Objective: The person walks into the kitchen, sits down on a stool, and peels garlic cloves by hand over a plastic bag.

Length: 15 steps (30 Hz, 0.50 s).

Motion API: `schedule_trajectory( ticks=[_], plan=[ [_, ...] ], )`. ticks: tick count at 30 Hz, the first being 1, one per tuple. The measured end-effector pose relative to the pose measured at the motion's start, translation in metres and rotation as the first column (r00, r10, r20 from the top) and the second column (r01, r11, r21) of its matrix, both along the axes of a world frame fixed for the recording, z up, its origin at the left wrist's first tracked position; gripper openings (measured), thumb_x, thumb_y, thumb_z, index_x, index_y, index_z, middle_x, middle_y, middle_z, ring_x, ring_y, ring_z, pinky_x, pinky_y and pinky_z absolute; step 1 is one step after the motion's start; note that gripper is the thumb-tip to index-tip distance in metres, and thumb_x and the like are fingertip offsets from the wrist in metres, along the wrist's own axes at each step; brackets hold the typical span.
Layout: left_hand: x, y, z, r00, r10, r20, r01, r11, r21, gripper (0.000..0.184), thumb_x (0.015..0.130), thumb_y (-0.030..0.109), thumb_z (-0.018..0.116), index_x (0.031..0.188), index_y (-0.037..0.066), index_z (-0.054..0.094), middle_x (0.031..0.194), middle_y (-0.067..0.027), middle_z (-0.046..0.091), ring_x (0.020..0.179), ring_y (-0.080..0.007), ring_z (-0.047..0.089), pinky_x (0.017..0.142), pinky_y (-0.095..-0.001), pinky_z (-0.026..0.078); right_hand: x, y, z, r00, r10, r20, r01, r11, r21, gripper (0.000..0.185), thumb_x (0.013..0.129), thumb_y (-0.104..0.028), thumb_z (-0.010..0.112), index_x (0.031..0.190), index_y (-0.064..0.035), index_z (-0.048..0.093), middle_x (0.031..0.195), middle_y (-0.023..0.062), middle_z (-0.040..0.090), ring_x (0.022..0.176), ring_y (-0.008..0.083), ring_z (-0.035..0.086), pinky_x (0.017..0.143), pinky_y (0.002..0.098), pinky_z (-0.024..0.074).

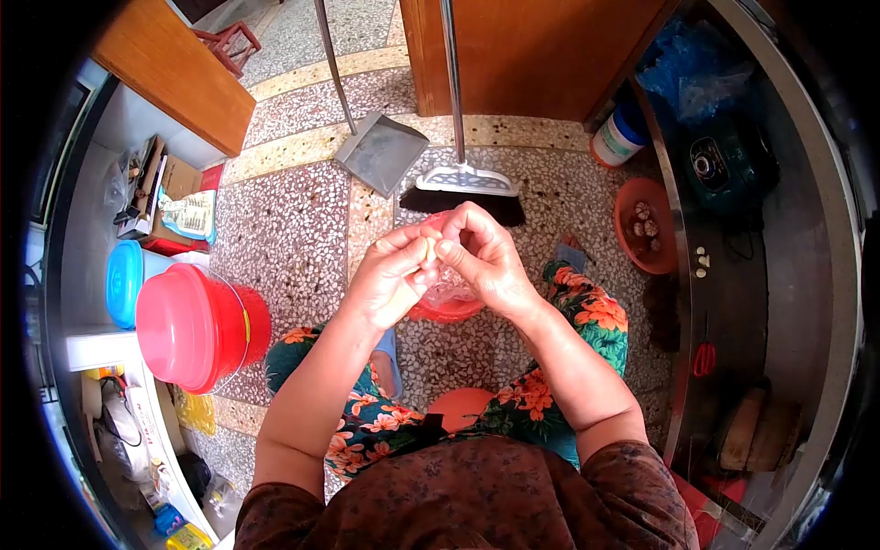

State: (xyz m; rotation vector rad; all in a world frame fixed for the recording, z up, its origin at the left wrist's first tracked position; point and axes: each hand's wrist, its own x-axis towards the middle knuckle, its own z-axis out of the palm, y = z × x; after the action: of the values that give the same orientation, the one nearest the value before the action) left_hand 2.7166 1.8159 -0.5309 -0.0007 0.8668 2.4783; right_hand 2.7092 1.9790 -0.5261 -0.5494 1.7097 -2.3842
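My left hand (390,280) pinches a small pale garlic clove (429,249) between thumb and fingers. From the other side, the curled thumb and forefinger of my right hand (490,266) meet at the clove; whether they also grip a bit of skin is too small to make out. Directly beneath both hands is a red basin (446,312) with pale, papery bits inside, partly hidden by my hands. Off to the right, an orange bowl (626,258) on the floor holds several garlic bulbs (644,226). A few pale cloves (702,261) lie on the shelf beside it.
A lidded red bucket (252,321) and a blue-lidded tub (124,284) stand at left. Ahead are a grey dustpan (380,151) and a broom (463,181). Red-handled scissors (704,358) are on the right, near a white tub (616,142) by the wooden door (541,60).
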Motion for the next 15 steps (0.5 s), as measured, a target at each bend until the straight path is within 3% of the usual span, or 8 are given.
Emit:
schedule_trajectory(
  ticks=[2, 9, 11, 15],
  plan=[
    [0.001, 0.001, 0.003, 0.998, 0.036, 0.053, -0.035, 0.999, -0.015, 0.012, 0.088, 0.009, 0.059, 0.098, 0.002, 0.062, 0.083, -0.0041, 0.058, 0.067, -0.0082, 0.047, 0.057, -0.0201, 0.037, 0.000, -0.002, 0.000, 1.000, -0.023, 0.002, 0.023, 1.000, -0.020, 0.014, 0.090, -0.006, 0.058, 0.085, -0.0053, 0.045, 0.081, -0.0017, 0.042, 0.078, 0.0048, 0.041, 0.068, 0.0205, 0.0391],
    [0.000, 0.002, 0.001, 1.000, 0.012, 0.000, -0.012, 1.000, 0.015, 0.014, 0.091, 0.011, 0.057, 0.100, 0.003, 0.064, 0.082, -0.0013, 0.059, 0.069, -0.0075, 0.049, 0.058, -0.0200, 0.038, 0.001, 0.000, 0.000, 0.998, -0.065, -0.005, 0.065, 0.997, 0.042, 0.013, 0.091, -0.007, 0.057, 0.086, -0.0041, 0.045, 0.080, -0.0021, 0.043, 0.077, 0.0055, 0.042, 0.067, 0.0216, 0.0404],
    [0.001, 0.005, 0.004, 0.997, 0.058, 0.049, -0.053, 0.994, -0.099, 0.013, 0.091, 0.011, 0.057, 0.100, 0.003, 0.063, 0.081, -0.0010, 0.058, 0.068, -0.0080, 0.050, 0.058, -0.0197, 0.038, 0.003, -0.001, -0.004, 0.993, -0.105, -0.048, 0.113, 0.968, 0.224, 0.013, 0.091, -0.007, 0.057, 0.087, -0.0035, 0.045, 0.080, -0.0016, 0.044, 0.077, 0.0060, 0.043, 0.067, 0.0218, 0.0407],
    [-0.001, 0.002, -0.001, 0.999, 0.018, 0.047, -0.018, 1.000, -0.006, 0.014, 0.091, 0.011, 0.056, 0.100, 0.003, 0.062, 0.082, -0.0015, 0.057, 0.070, -0.0084, 0.051, 0.058, -0.0197, 0.039, 0.001, -0.001, 0.000, 0.986, -0.112, -0.126, 0.134, 0.975, 0.180, 0.012, 0.090, -0.005, 0.057, 0.087, -0.0036, 0.046, 0.079, -0.0017, 0.045, 0.076, 0.0061, 0.044, 0.068, 0.0215, 0.0414]
  ],
)
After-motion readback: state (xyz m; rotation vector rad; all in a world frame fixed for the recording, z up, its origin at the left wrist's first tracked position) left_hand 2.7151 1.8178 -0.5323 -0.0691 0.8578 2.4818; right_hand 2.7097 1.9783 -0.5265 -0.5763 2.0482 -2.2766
